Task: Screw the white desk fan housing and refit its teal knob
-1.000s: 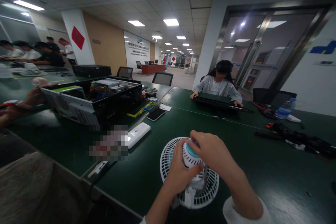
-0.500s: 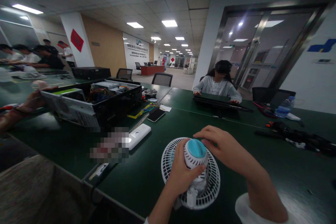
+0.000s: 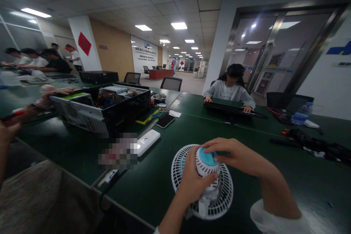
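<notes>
Right hand point(image 3: 236, 155) is back on the round turquoise knob point(image 3: 207, 158) after lifting off; likely re-gripping, can't tell if clamped. Left hand point(image 3: 192, 180) has fingers clamped round white slotted fan housing point(image 3: 204, 169), grille-down on green surface point(image 3: 149, 186).

On the green table point(image 3: 148, 182) to your left, you have an open computer case point(image 3: 120, 111) with its wiring exposed, and a black box point(image 3: 99, 76) beyond it. Nearer you lie a white device point(image 3: 148, 142) and a dark-screened phone point(image 3: 165, 120), with colored wires point(image 3: 157, 113) and a metal bowl point(image 3: 159, 98) farther back. Across from you, a person in a striped top point(image 3: 229, 91) sits behind a flat black panel point(image 3: 233, 110). To your right stands a water bottle point(image 3: 301, 115), near a black bundle point(image 3: 307, 142); a metal-framed glass door point(image 3: 257, 55) rises behind.
</notes>
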### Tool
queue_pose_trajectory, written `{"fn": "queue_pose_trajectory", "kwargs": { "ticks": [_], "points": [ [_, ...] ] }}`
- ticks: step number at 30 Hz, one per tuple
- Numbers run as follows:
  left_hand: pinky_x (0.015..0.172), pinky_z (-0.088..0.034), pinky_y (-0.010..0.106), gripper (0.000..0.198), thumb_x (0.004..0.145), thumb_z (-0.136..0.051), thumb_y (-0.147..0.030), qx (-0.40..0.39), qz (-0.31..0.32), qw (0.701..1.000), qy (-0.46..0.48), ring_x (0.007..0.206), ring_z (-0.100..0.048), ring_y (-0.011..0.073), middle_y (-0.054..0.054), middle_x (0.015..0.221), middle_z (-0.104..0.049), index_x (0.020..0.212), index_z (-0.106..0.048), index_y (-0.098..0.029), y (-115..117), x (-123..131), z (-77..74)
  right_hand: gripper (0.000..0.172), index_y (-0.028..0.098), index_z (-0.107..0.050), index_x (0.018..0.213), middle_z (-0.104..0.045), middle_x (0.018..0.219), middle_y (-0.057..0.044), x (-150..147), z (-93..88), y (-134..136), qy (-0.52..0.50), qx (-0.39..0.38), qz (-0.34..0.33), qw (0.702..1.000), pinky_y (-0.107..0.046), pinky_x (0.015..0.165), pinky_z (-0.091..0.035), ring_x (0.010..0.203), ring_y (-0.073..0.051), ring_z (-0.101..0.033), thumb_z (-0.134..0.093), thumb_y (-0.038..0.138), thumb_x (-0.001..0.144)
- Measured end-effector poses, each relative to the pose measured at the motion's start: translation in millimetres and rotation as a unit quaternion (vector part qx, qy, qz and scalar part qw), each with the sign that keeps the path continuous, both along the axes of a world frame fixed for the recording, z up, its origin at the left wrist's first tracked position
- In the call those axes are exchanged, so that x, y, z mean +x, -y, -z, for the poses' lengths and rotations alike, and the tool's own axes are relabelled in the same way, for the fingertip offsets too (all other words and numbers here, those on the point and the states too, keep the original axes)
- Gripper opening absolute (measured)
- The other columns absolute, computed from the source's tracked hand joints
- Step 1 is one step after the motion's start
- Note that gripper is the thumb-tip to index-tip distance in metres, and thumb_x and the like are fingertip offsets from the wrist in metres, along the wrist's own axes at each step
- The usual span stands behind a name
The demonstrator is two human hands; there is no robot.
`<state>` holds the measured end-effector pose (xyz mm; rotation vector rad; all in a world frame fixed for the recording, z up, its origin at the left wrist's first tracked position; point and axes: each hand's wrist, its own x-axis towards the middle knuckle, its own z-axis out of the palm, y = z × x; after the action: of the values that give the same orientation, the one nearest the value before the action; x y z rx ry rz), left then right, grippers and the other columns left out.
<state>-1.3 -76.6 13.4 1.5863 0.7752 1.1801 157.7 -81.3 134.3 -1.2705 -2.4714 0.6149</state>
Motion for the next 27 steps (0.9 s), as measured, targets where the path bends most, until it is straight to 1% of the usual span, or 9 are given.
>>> {"fn": "queue_pose_trajectory", "kwargs": {
  "ticks": [5, 9, 11, 16, 19, 22, 25, 27],
  "points": [
    [0.106, -0.029, 0.043, 0.069, 0.069, -0.071, -0.026, -0.003, 0.001, 1.0, -0.006, 0.122, -0.041, 0.0282, 0.009, 0.13, -0.045, 0.128, -0.036, -0.023, 0.6, -0.5, -1.5, 0.03, 0.022, -0.064, 0.111, -0.06, 0.123, -0.005, 4.5, 2.4, -2.3, -0.01, -0.007, -0.005, 1.0, -0.033, 0.097, -0.04, 0.113, -0.017, -0.053, -0.054, 0.017, 0.083],
    [0.107, -0.027, 0.043, 0.07, 0.068, -0.071, -0.025, 0.002, -0.004, 1.0, -0.003, 0.124, -0.039, 0.028, 0.009, 0.132, -0.043, 0.129, -0.035, -0.022, -1.2, 1.0, 2.1, 0.032, 0.022, -0.063, 0.113, -0.059, 0.124, -0.006, 8.7, 5.7, -5.7, -0.024, -0.012, -0.028, 0.999, -0.033, 0.096, -0.04, 0.113, -0.018, -0.053, -0.059, 0.023, 0.081],
    [0.107, -0.027, 0.042, 0.07, 0.068, -0.071, -0.025, 0.006, -0.009, 1.0, 0.0, 0.125, -0.039, 0.0279, 0.009, 0.133, -0.043, 0.129, -0.035, -0.022, -1.9, 1.8, 4.1, 0.031, 0.021, -0.063, 0.112, -0.059, 0.124, -0.006, 7.7, 5.8, -5.5, -0.02, -0.01, -0.023, 0.999, -0.032, 0.095, -0.04, 0.112, -0.018, -0.053, -0.06, 0.023, 0.081],
    [0.106, -0.031, 0.041, 0.067, 0.07, -0.07, -0.025, 0.019, -0.006, 1.0, 0.006, 0.121, -0.042, 0.0261, 0.007, 0.13, -0.045, 0.128, -0.036, -0.024, -1.6, 2.2, 6.1, 0.025, 0.021, -0.065, 0.106, -0.06, 0.118, -0.006, -3.0, 2.9, -0.6, 0.016, 0.014, 0.011, 1.0, -0.032, 0.093, -0.04, 0.108, -0.018, -0.054, -0.059, 0.022, 0.082],
    [0.106, -0.03, 0.041, 0.067, 0.07, -0.07, -0.025, 0.013, -0.009, 1.0, 0.004, 0.122, -0.042, 0.0262, 0.007, 0.13, -0.045, 0.128, -0.036, -0.024, -1.4, 2.1, 6.9, 0.019, 0.019, -0.067, 0.099, -0.062, 0.106, -0.006, -9.3, 2.7, 1.4, 0.044, 0.044, 0.049, 0.997, -0.032, 0.086, -0.042, 0.097, -0.018, -0.057, -0.059, 0.025, 0.082],
    [0.106, -0.03, 0.042, 0.067, 0.071, -0.069, -0.025, 0.008, -0.007, 1.0, 0.004, 0.122, -0.042, 0.0265, 0.008, 0.131, -0.044, 0.128, -0.035, -0.024, -2.1, 2.1, 7.6, 0.016, 0.018, -0.066, 0.093, -0.061, 0.095, -0.005, -15.7, 3.5, 3.7, 0.075, 0.068, 0.088, 0.991, -0.031, 0.079, -0.043, 0.087, -0.017, -0.058, -0.058, 0.027, 0.083],
    [0.107, -0.029, 0.042, 0.067, 0.071, -0.069, -0.025, 0.006, -0.004, 1.0, 0.003, 0.123, -0.041, 0.0268, 0.008, 0.131, -0.044, 0.128, -0.035, -0.024, -2.8, 2.4, 7.7, 0.015, 0.017, -0.065, 0.088, -0.06, 0.091, -0.005, -25.8, 4.5, 7.5, 0.132, 0.093, 0.131, 0.978, -0.03, 0.074, -0.044, 0.084, -0.018, -0.058, -0.057, 0.028, 0.083],
    [0.107, -0.028, 0.043, 0.067, 0.07, -0.07, -0.024, 0.011, -0.009, 1.0, 0.0, 0.124, -0.04, 0.0272, 0.009, 0.132, -0.043, 0.128, -0.035, -0.023, -2.8, 2.8, 7.3, 0.014, 0.016, -0.064, 0.085, -0.061, 0.088, -0.006, -35.3, 5.7, 9.7, 0.185, 0.12, 0.17, 0.96, -0.031, 0.071, -0.044, 0.084, -0.02, -0.059, -0.054, 0.027, 0.085]
  ]
}}
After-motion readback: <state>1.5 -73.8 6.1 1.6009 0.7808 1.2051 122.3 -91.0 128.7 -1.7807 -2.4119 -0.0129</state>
